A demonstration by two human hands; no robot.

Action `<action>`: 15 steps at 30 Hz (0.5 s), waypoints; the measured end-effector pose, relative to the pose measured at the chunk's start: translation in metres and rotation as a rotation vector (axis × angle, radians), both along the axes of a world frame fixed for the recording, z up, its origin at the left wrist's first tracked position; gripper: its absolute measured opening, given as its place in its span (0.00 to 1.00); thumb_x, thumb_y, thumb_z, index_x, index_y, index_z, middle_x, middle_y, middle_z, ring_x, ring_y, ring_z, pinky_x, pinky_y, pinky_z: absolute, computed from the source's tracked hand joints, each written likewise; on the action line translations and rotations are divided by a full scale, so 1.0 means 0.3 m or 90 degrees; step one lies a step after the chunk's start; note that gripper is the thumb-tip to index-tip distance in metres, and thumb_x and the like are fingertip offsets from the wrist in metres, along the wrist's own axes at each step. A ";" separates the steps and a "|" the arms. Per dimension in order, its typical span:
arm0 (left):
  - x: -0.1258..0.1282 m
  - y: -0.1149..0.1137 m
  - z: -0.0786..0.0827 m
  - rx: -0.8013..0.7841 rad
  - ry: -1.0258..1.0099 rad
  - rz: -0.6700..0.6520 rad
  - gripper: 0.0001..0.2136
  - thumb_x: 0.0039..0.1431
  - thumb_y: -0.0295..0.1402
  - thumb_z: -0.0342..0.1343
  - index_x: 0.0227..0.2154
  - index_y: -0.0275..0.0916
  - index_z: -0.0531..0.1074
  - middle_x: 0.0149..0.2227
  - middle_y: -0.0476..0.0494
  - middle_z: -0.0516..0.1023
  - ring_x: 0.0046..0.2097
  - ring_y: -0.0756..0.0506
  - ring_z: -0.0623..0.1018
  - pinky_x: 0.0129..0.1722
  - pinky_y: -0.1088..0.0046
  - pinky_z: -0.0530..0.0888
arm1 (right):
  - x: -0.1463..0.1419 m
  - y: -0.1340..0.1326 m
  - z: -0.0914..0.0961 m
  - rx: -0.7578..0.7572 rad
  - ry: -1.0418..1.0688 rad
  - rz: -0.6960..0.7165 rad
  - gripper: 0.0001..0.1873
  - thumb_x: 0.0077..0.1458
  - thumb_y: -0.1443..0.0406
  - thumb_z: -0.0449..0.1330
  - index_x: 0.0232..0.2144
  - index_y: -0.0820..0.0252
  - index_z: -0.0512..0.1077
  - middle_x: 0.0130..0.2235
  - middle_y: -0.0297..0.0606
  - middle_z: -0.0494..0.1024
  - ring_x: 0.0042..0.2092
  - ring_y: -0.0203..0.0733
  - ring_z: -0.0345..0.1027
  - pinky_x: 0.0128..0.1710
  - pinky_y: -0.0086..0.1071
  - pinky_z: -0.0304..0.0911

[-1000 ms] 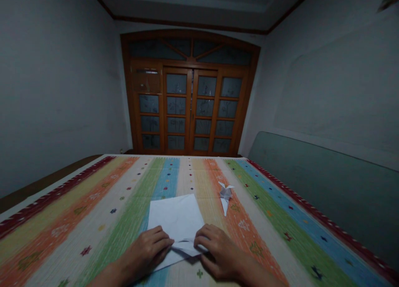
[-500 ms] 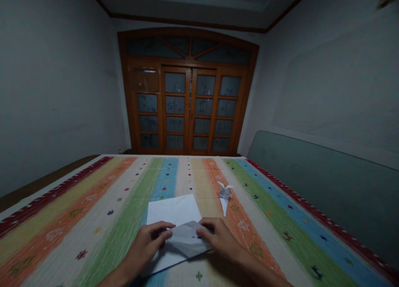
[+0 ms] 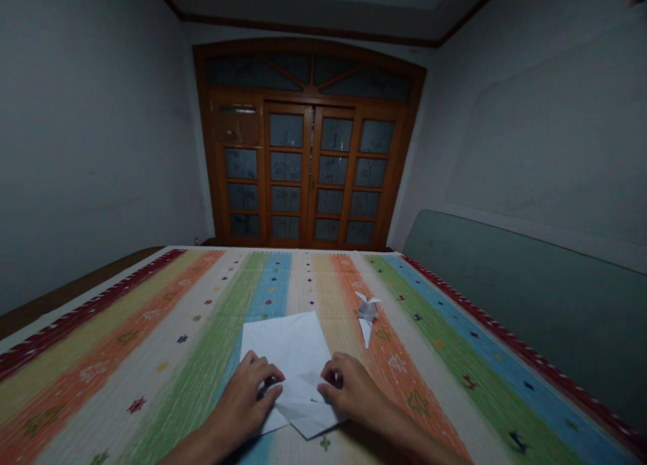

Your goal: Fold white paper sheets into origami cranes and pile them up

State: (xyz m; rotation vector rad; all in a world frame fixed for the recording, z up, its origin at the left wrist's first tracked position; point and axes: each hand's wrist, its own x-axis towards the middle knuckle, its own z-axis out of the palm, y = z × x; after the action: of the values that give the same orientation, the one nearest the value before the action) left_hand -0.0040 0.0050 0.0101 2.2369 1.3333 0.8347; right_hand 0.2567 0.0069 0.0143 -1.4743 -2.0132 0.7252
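Observation:
A piece of folded white paper (image 3: 309,412) is pinched between my two hands, one near corner pointing toward me. My left hand (image 3: 247,394) grips its left side, thumb and forefinger closed on the edge. On the opposite side, my right hand (image 3: 351,387) pinches the paper the same way. Beneath it lies a larger white sheet (image 3: 283,337), whose far part shows beyond my hands. Where the two papers meet is hard to make out. A small folded-paper figure (image 3: 368,311) with pointed ends rests on the cloth beyond my right hand.
A striped, patterned tablecloth (image 3: 202,344) covers the table. Along the right side stands a grey-green panel (image 3: 530,303). Wooden doors with glass panes (image 3: 311,175) close off the far wall.
The folded paper has tipped down, and its near corner now reaches lower toward me. Both hands keep their pinch, with the left fingers more bent. The view has shifted slightly.

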 end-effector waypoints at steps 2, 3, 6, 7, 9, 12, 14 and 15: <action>0.002 0.000 0.000 0.031 0.020 -0.014 0.07 0.61 0.29 0.57 0.34 0.40 0.81 0.37 0.40 0.79 0.43 0.36 0.73 0.46 0.58 0.70 | -0.002 -0.004 0.000 0.018 -0.029 -0.003 0.11 0.49 0.72 0.66 0.38 0.64 0.81 0.41 0.46 0.81 0.42 0.49 0.73 0.43 0.36 0.64; 0.003 0.002 -0.001 0.038 0.026 -0.014 0.06 0.61 0.28 0.58 0.34 0.40 0.81 0.37 0.41 0.79 0.43 0.37 0.73 0.46 0.58 0.70 | -0.006 -0.006 0.001 0.026 -0.039 -0.003 0.13 0.49 0.72 0.66 0.40 0.63 0.81 0.42 0.45 0.81 0.43 0.49 0.74 0.44 0.36 0.65; 0.005 0.008 -0.016 0.048 0.037 -0.008 0.06 0.61 0.27 0.58 0.34 0.40 0.80 0.36 0.42 0.78 0.42 0.37 0.73 0.45 0.58 0.70 | -0.023 -0.013 0.009 0.040 -0.045 0.005 0.13 0.54 0.70 0.66 0.43 0.62 0.81 0.44 0.45 0.81 0.45 0.48 0.74 0.47 0.36 0.65; 0.006 0.009 -0.023 0.055 0.041 -0.005 0.06 0.61 0.27 0.58 0.35 0.41 0.80 0.35 0.42 0.78 0.41 0.37 0.74 0.45 0.58 0.71 | -0.029 -0.017 0.013 0.046 -0.050 0.010 0.12 0.55 0.69 0.66 0.44 0.61 0.81 0.44 0.45 0.81 0.46 0.49 0.74 0.48 0.37 0.65; 0.008 0.008 -0.034 0.074 0.051 0.000 0.06 0.62 0.27 0.58 0.35 0.41 0.79 0.35 0.42 0.77 0.41 0.37 0.74 0.45 0.58 0.71 | -0.041 -0.029 0.018 0.068 -0.075 0.017 0.14 0.57 0.64 0.68 0.46 0.60 0.80 0.45 0.45 0.80 0.48 0.51 0.73 0.51 0.39 0.64; 0.010 -0.001 -0.043 0.109 0.064 0.002 0.06 0.64 0.27 0.57 0.36 0.41 0.79 0.36 0.42 0.77 0.42 0.37 0.75 0.45 0.57 0.71 | -0.050 -0.048 0.019 0.125 -0.145 0.032 0.17 0.57 0.60 0.70 0.48 0.59 0.79 0.49 0.47 0.78 0.52 0.55 0.70 0.55 0.44 0.62; 0.011 -0.008 -0.044 0.129 0.067 -0.005 0.07 0.66 0.28 0.55 0.37 0.41 0.78 0.37 0.41 0.77 0.42 0.37 0.75 0.44 0.59 0.72 | -0.051 -0.057 0.017 0.145 -0.185 0.043 0.16 0.59 0.59 0.69 0.48 0.58 0.79 0.50 0.48 0.78 0.53 0.57 0.69 0.56 0.46 0.61; 0.012 -0.010 -0.044 0.135 0.067 -0.009 0.07 0.66 0.28 0.55 0.37 0.41 0.78 0.37 0.41 0.77 0.42 0.37 0.75 0.44 0.60 0.72 | -0.051 -0.060 0.015 0.146 -0.197 0.046 0.16 0.59 0.59 0.69 0.47 0.59 0.78 0.50 0.48 0.77 0.52 0.57 0.69 0.55 0.46 0.62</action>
State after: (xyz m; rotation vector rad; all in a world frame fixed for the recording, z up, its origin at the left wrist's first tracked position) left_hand -0.0005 0.0019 -0.0030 2.4807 1.3289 0.9027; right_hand 0.2414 -0.0110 0.0189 -1.4523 -2.3011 0.2918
